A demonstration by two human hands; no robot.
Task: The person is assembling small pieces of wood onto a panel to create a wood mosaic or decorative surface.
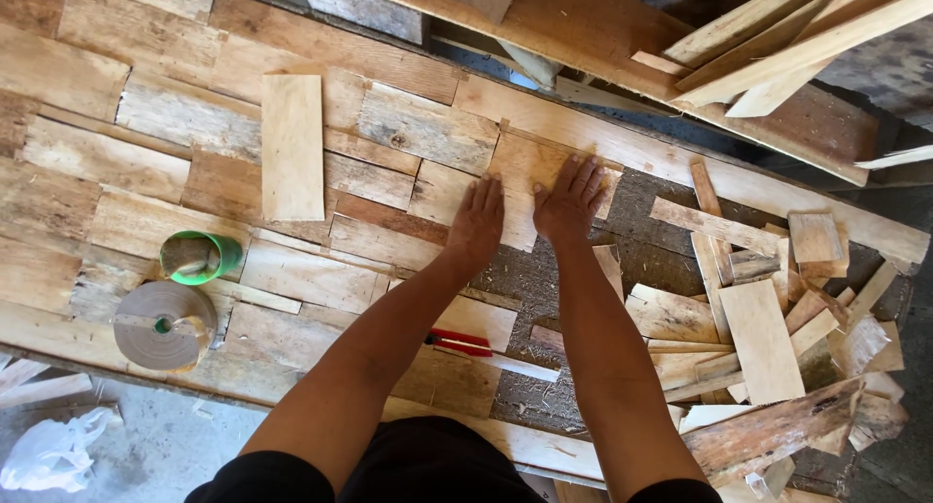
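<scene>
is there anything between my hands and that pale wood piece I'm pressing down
Nothing visible. The left hand and right hand both lie flat on the pale rectangular wood piece, palms down, with no gap showing. The red-handled tool lies nearer you, between your forearms.

hands: two, left hand and right hand, both bare; no gloves, rings or bands to be seen.
fingers: all uncovered; nails short, too small to tell more.
wrists: bare; no watch, no bracelet, no strap.
forearms: bare from wrist up to near the lower edge of the view; no sleeves over them.
sleeves: dark, black cloth, short, showing only at the bottom corners by the upper arms.
clothing at lower middle: black cloth, plain, no print or pattern visible; whether shirt or trousers cannot be told.
</scene>
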